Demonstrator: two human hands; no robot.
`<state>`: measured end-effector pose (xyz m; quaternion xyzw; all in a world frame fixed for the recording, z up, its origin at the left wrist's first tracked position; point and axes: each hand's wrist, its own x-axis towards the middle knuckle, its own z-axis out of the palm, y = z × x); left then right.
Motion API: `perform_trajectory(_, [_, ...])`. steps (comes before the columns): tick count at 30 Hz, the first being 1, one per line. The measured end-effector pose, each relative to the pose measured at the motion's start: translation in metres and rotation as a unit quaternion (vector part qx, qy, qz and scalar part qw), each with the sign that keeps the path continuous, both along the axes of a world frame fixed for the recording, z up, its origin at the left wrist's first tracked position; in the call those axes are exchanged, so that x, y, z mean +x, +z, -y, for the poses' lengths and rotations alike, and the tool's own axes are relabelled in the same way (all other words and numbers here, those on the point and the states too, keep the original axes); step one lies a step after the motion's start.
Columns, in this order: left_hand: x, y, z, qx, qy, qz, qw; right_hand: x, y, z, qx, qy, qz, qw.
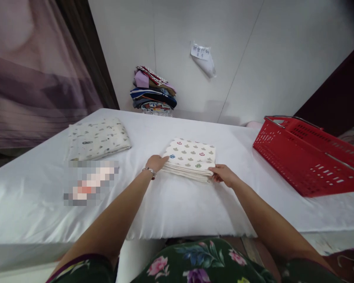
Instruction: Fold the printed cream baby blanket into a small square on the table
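A cream cloth [190,154] with a small grey, red, blue and green print lies folded in several layers on the white-covered table [194,212]. At its near left corner, my left hand [157,162], with a bracelet at the wrist, is closed on the edge, thumb on top. My right hand [223,175] pinches the near right corner, its fingers partly hidden beneath the layers. Farther left on the table lies another folded cloth [102,138], pale with a scattered grey pattern.
A red plastic basket [306,161] with metal handles stands on the right. Just in front of the second cloth is a pixelated item [91,182] I cannot make out. Folded fabrics [153,92] are piled at the back by the wall, below a hanging paper sign [203,59].
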<state>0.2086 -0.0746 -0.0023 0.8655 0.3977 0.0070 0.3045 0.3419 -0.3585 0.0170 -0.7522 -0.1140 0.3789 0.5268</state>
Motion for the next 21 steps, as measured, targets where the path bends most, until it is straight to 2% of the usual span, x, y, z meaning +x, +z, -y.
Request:
perform_trajectory(2, [0.0, 0.001, 0.0, -0.001, 0.0, -0.006, 1.0, 0.0, -0.005, 0.0, -0.034, 0.002, 0.004, 0.999])
perform_trajectory(5, [-0.001, 0.002, 0.0, 0.002, -0.008, -0.006, 1.0, -0.001, -0.009, 0.001, -0.041, 0.004, 0.001, 0.999])
perform_trajectory(11, [-0.002, 0.004, 0.0, -0.01, -0.009, -0.012, 1.0, -0.004, -0.006, 0.008, -0.036, -0.018, -0.006, 0.999])
perform_trajectory(16, [-0.003, 0.005, -0.002, -0.036, -0.01, -0.004, 0.999, -0.014, -0.016, 0.017, -0.016, -0.041, -0.031, 0.999])
perform_trajectory(21, [-0.004, 0.007, -0.003, -0.082, 0.027, 0.016, 0.996, -0.013, -0.022, 0.016, 0.005, -0.073, 0.023, 0.997])
